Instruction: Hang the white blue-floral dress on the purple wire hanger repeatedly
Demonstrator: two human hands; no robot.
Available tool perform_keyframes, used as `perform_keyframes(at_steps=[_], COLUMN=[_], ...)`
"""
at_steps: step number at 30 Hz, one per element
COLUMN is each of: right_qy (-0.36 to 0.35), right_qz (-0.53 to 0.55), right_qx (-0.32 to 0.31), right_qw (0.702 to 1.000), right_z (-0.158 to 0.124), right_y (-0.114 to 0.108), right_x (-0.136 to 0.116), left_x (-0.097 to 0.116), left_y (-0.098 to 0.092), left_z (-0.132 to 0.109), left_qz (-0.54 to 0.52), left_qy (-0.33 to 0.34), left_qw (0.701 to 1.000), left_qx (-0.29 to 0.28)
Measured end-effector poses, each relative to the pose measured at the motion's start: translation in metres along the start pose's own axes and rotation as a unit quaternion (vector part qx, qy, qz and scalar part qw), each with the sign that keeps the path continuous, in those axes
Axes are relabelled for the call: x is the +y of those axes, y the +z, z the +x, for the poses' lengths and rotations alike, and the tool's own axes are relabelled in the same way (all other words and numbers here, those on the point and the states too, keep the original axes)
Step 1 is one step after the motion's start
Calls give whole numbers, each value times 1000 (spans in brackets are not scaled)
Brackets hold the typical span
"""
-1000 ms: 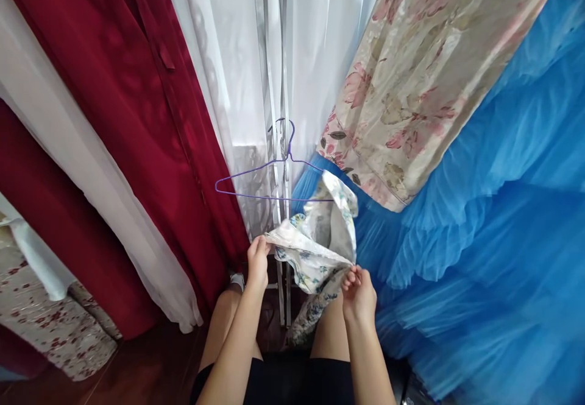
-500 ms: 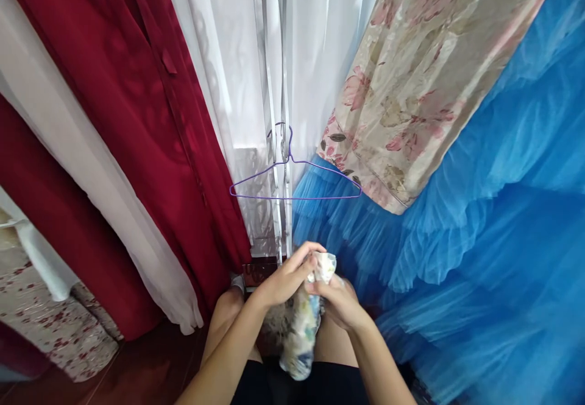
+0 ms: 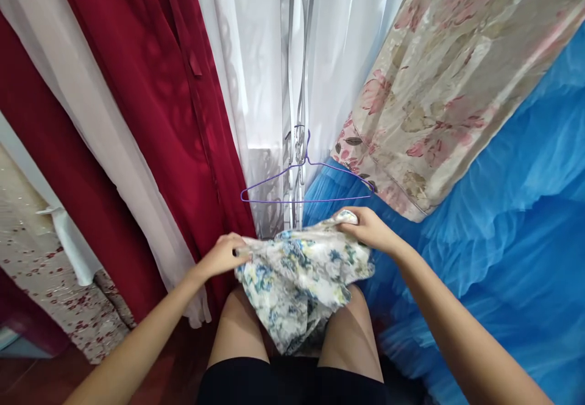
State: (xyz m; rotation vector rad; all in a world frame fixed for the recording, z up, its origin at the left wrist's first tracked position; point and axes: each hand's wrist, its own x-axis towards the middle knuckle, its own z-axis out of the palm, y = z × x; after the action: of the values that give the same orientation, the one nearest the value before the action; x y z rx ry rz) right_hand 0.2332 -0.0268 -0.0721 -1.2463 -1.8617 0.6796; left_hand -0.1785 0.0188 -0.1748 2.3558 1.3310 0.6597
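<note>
A white garment with blue and yellow flowers (image 3: pixel 297 271) is stretched sideways between my hands, hanging over my thighs. At its left end, my left hand (image 3: pixel 223 255) is closed on the cloth edge. The upper right edge is pinched in my right hand (image 3: pixel 363 227), with a bit of cloth bunched above the fingers. Whether it is a shirt or another kind of garment I cannot tell. Just above it a thin purple clothes hanger (image 3: pixel 307 179) hangs with nothing on it, in front of white ribbons (image 3: pixel 295 88).
Long red cloth (image 3: pixel 169 119) and pale pink cloth (image 3: pixel 100 106) hang to the left. White cloth (image 3: pixel 256 58) hangs behind the hanger. On the right are a beige flowered cloth (image 3: pixel 420 106) and blue ruffled tulle (image 3: pixel 512 259). The floor (image 3: pixel 155 368) is dark red.
My hands have moved apart, left and right, and the bunched flowered garment is now spread between them. The view has shifted slightly; the hanger still hangs in place.
</note>
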Motion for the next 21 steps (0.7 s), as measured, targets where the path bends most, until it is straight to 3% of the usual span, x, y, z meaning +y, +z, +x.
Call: perform_keyframes(at_steps=[2,4,8,12,14,17,21], right_qy=[-27,-33,-5,4,-10,-51,-44], right_qz=[-24,-48,-112,-109,-75,-38,-57], right_qx=[68,92,90,98,91,122,294], right_qw=[997,994,990,989,993,990,953], right_z=[28,51,66,51,40,22,10], right_y=[11,23,50,73,74,57,10], right_x=[15,29,41,33,28,25,34], left_x=[-10,-11,15,70,95,116,120], left_y=[-36,-67,-106,-104,-94,-80,-71], left_z=[26,50,83,96,100,104,107], left_qz=[61,97,113,65,48,41,40], left_qy=[1,8,55,162,181,171,145], left_qw=[996,990,982,975,967,947,927], left_qx=[58,99,143,139,173,267,344])
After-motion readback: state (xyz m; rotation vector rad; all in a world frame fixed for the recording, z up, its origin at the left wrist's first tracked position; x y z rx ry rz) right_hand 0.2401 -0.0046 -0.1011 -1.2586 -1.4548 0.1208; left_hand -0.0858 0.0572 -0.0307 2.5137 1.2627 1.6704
